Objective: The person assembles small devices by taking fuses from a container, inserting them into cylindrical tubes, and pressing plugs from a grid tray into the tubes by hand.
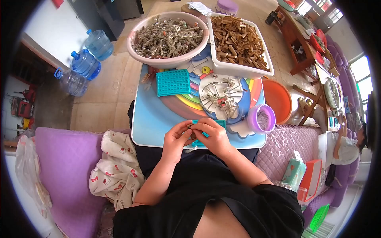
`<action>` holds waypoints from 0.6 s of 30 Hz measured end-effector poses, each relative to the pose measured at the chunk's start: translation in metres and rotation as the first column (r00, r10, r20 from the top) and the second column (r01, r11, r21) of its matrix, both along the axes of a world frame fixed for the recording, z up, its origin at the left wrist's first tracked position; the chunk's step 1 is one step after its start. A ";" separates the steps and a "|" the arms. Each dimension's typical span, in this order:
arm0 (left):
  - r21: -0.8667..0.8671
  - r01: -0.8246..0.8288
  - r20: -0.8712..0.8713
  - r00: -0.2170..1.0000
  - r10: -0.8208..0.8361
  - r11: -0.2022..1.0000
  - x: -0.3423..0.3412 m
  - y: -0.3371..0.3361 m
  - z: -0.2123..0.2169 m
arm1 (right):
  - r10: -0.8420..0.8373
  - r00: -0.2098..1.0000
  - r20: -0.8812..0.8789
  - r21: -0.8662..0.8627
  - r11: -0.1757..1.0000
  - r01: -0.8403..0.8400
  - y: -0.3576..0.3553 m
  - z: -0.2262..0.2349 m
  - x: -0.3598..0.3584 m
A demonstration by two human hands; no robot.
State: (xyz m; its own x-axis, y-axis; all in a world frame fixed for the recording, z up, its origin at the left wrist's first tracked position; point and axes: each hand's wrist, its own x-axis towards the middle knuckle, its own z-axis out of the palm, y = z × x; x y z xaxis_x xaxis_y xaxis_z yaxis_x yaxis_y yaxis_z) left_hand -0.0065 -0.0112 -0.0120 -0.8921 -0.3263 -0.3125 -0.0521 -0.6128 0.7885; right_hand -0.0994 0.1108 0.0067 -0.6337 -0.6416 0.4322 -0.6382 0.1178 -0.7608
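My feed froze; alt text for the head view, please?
Left hand and right hand hold a small dark piece over a teal tray on a rainbow-printed table. Beyond sit a second teal tray, pink basin of tangled parts and white tub of brown pieces.

The left hand (177, 139) and right hand (212, 135) pinch a small piece (193, 135) above a teal tray (221, 123) at the near edge of the surface (151, 121). Along the far edge, a pink basin (160, 61) stands left of a white tub (240, 70) of brown pieces (238, 41); a purple cup (272, 119) is by the near right corner.
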 end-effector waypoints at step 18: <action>0.081 -0.023 0.063 0.998 0.018 0.996 0.003 0.000 -0.006 | 0.086 0.973 0.213 0.000 0.996 -0.089 0.019 -0.005 -0.007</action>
